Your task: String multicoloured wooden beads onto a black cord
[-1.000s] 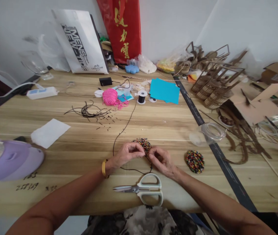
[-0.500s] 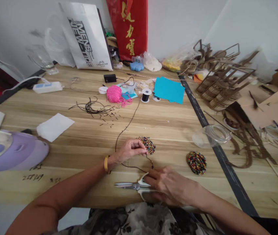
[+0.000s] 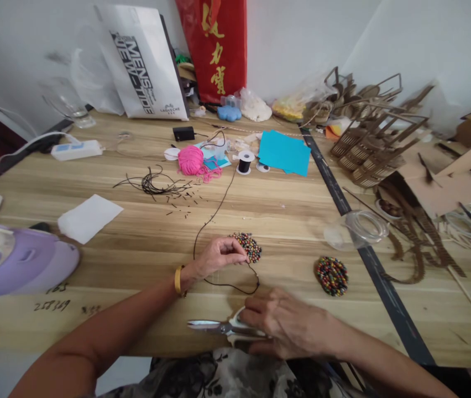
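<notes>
My left hand (image 3: 219,255) is closed in a pinch on the end of a thin black cord (image 3: 226,284), beside a small pile of multicoloured beads (image 3: 251,246). From the fingertips the cord hangs in a loop on the wood, then runs back to a black spool (image 3: 244,163). A tiny bead or knot seems to sit on the cord near the pinch; it is too small to tell. My right hand (image 3: 283,326) has its fingers at the white handles of a pair of scissors (image 3: 224,328), whose blades point left. The hand covers part of the handles.
A coiled string of coloured beads (image 3: 331,276) lies to the right. Black cord pieces (image 3: 152,182) and short snippets are further back, near pink yarn (image 3: 190,160) and blue sheets (image 3: 284,152). A purple device (image 3: 32,260) stands left; brown woven baskets (image 3: 368,149) stand right.
My right hand has moved slightly down and left with the scissors, away from the cord, and the handles have drawn closer together. My left hand keeps its pinch in nearly the same place.
</notes>
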The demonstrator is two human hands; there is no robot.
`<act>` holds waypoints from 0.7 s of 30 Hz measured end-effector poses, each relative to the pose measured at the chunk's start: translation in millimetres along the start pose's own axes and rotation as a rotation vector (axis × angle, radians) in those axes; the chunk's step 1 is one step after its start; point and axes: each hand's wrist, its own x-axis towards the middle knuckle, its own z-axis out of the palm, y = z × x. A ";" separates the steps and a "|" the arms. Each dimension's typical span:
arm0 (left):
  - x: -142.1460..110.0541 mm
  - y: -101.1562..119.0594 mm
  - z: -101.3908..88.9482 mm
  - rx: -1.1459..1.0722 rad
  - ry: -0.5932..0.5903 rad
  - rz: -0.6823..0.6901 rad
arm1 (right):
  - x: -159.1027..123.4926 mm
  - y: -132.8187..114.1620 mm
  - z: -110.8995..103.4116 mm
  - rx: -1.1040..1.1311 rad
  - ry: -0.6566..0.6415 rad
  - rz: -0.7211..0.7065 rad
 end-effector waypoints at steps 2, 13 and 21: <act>-0.1 -0.8 -0.4 -0.013 -0.003 0.005 | 1.2 9.8 -1.8 0.120 0.126 0.051; -1.7 4.6 5.6 -0.020 0.025 0.102 | 23.1 51.5 27.6 0.851 0.706 0.470; -0.1 7.8 8.3 0.092 0.099 0.093 | 25.9 60.5 38.6 0.951 0.739 0.425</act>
